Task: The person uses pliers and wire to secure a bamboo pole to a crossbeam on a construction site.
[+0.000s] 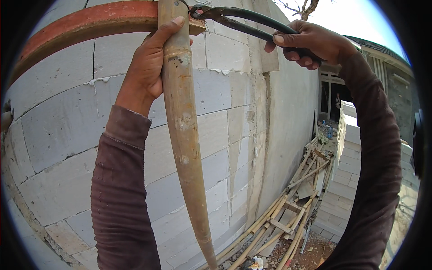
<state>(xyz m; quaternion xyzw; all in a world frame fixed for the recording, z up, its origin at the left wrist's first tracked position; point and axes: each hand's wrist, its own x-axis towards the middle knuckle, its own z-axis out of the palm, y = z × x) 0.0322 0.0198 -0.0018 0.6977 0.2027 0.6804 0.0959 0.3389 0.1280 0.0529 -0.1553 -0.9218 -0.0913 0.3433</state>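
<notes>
An upright bamboo pole (183, 117) runs from the top edge down to the lower middle of the head view. Wrapped round its upper part is my left hand (150, 63), thumb across the front. A red-painted wooden beam (94, 20) meets the pole from the left and its cut end shows just behind it. My right hand (310, 42) grips the black handles of end-cutting pincers (252, 22). Their jaws are at thin dark tie wire (196, 12) beside the pole and above the beam's end. Whether the jaws bite the wire cannot be made out.
Behind the pole stands a wall of pale blocks (67, 121), with a grey plastered wall (288, 103) to its right. Bamboo poles and scrap timber (288, 209) lie heaped on the ground. At the right rises a stack of light blocks (337, 193). A building (387, 76) is farther off.
</notes>
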